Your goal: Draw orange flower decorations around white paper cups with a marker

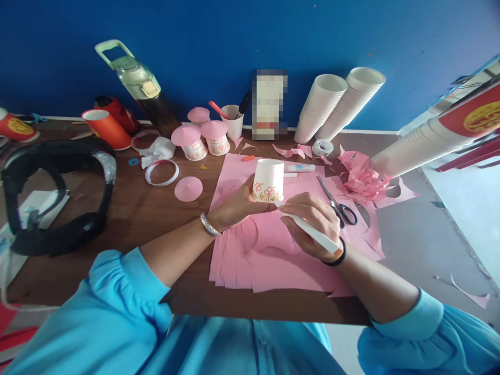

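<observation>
An upside-down white paper cup (269, 174) with red and yellow flowers drawn round its rim is held in my left hand (241, 202), above a pile of pink paper sheets (273, 265). My right hand (314, 221) is closed round a white marker (312, 233), whose tip is at the cup's lower edge. A white pen (300, 168) lies behind the cup. Black-handled scissors (338, 205) rest on the paper, right of my right hand. To the left stand several decorated cups with pink cone tops (186, 135), and one loose pink cone (188, 189) lies in front of them.
Tall stacks of white cups (321, 107) stand by the blue wall, near a tape roll (323, 148) and crumpled pink paper (361, 174). At the left are a bottle (142, 86), an orange cup (106, 128) and a black headset (58, 239). A cup with pens (233, 125) stands at the back.
</observation>
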Motion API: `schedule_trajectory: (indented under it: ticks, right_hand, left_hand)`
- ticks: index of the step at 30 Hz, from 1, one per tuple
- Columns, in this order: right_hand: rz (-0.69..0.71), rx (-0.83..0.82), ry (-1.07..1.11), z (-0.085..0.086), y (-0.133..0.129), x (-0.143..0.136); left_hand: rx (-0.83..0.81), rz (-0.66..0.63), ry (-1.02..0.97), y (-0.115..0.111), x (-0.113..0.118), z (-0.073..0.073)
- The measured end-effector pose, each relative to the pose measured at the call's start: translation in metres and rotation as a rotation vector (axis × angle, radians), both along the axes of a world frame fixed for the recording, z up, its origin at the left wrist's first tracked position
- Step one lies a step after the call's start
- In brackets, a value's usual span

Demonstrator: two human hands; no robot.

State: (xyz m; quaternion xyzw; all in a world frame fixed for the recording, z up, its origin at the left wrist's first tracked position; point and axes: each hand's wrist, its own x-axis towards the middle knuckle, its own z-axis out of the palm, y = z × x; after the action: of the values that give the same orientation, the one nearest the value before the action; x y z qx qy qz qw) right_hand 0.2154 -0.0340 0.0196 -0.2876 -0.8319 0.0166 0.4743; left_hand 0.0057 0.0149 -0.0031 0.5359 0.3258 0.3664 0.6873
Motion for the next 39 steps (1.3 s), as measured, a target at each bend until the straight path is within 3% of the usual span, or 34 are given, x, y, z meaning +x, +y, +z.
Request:
schedule_trajectory:
  ticks: [15,22,27,39]
  right_hand:
    - [-0.013,-0.035,0.043,-0.001,0.002,0.000]
    - [0.019,0.064,-0.037,-0.003,0.001,-0.002]
    - [0.008,0.129,-0.066,-0.009,0.002,-0.004]
    - [-0.001,0.115,-0.080,-0.011,0.005,-0.002]
  left_hand:
    - [-0.021,0.011,-0.064,-0.002,0.000,-0.005]
    - [0.148,0.052,0.120,-0.005,0.002,-0.006]
    - [0.316,0.166,0.265,-0.008,0.008,-0.004]
    - [0.344,0.244,0.354,-0.011,0.011,-0.003]
